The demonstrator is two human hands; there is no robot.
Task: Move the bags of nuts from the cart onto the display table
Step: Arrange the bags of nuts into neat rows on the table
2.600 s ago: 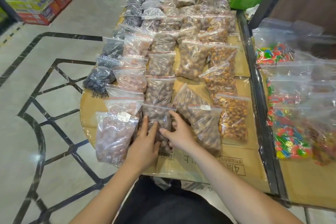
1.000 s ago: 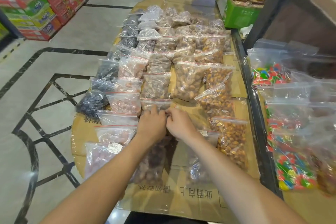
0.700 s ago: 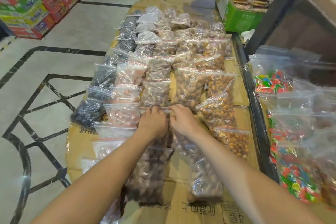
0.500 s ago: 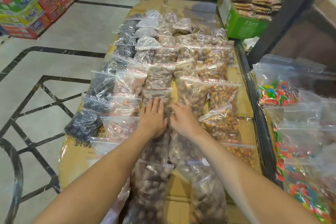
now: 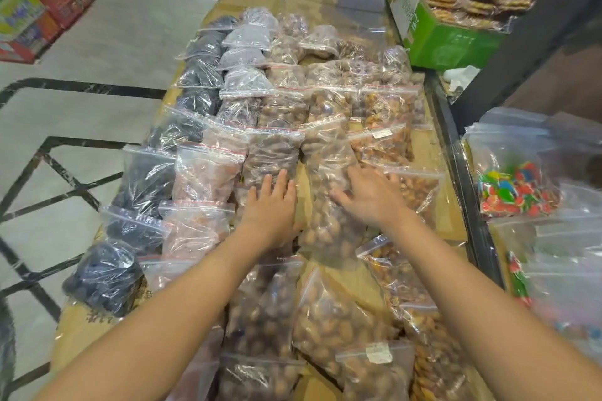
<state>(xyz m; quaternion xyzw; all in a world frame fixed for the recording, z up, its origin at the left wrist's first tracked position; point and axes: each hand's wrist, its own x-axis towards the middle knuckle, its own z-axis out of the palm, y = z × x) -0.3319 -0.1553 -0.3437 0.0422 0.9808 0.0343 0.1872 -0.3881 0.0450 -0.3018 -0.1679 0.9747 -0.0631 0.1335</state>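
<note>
Display table (image 5: 353, 2): cardboard-covered surface running up the centre of the frame, carrying the stock in lengthwise rows.
Bags of nuts (image 5: 280, 114): clear zip bags laid overlapping, each seal strip exposed, sorted by colour into columns, apparently so that each kind reads as one lane.
Dark-filled bags (image 5: 148, 176): left column, along the table edge.
Left hand (image 5: 271, 208): centre of frame, fingers straight and spread, palm flat on a brown-nut bag (image 5: 270, 156); seemingly pressing it level within its column.
Right hand (image 5: 369, 197): right of centre, fingers splayed, resting on a long pale-nut bag (image 5: 329, 202); seemingly squaring it against its neighbours.
Candy bags (image 5: 514, 189): right edge, on a separate surface.
Green box (image 5: 451, 42): upper right, holding stacked biscuits.
Cart: not in view.
</note>
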